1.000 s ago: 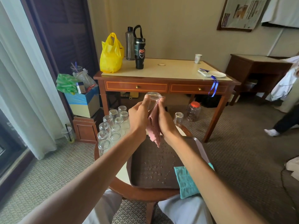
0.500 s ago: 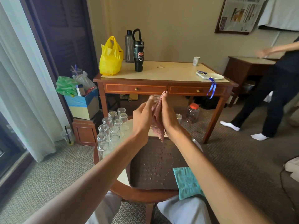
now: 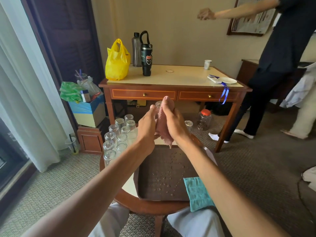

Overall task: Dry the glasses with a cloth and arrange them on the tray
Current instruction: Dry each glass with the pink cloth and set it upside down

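One glass: your left hand grips it steady; your right hand clasps pink cloth against it, wiping

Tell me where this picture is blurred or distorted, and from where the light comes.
Head view: daylight comes from the left, by the curtain; the wide lens bends the edges and stretches the forearms; the standing person's hand is motion-blurred; the glass in the left hand is clear and nearly lost behind the pink cloth in the right hand.
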`<state>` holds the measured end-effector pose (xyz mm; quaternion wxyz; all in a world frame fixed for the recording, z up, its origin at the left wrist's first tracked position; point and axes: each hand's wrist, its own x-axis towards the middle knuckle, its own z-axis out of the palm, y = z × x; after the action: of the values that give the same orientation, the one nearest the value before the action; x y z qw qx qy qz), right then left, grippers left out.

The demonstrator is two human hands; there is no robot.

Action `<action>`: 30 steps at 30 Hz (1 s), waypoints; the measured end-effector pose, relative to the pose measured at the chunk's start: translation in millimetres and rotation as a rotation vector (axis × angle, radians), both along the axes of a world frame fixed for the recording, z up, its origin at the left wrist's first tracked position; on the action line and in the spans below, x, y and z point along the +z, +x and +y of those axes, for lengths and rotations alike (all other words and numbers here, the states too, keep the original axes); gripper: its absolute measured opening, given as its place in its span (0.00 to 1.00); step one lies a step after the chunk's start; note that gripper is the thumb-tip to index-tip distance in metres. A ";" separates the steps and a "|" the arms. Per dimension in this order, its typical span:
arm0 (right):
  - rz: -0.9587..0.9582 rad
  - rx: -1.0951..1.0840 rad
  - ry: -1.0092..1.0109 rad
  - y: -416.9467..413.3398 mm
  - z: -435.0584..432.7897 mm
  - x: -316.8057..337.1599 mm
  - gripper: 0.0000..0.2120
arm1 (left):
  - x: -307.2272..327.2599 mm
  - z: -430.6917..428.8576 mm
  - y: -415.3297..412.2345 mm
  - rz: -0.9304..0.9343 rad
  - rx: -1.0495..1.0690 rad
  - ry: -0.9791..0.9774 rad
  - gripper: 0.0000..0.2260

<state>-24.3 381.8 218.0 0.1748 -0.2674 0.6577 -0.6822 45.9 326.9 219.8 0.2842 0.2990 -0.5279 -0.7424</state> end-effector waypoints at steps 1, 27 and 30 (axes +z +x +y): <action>-0.020 -0.023 0.057 -2.2 0.0 2.1 0.29 | -0.1 1.3 0.0 -0.001 -0.012 -0.012 0.17; -0.028 0.112 0.122 10.7 4.7 -13.1 0.30 | -7.8 -18.5 -5.9 0.044 0.050 -0.067 0.23; -0.016 0.164 0.042 11.5 -0.7 -22.9 0.20 | -11.9 -21.9 -4.9 0.065 0.074 -0.025 0.16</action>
<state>-12.7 381.2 195.1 0.2406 -0.3112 0.6463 -0.6539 41.0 305.0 207.9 0.3322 0.2904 -0.5160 -0.7342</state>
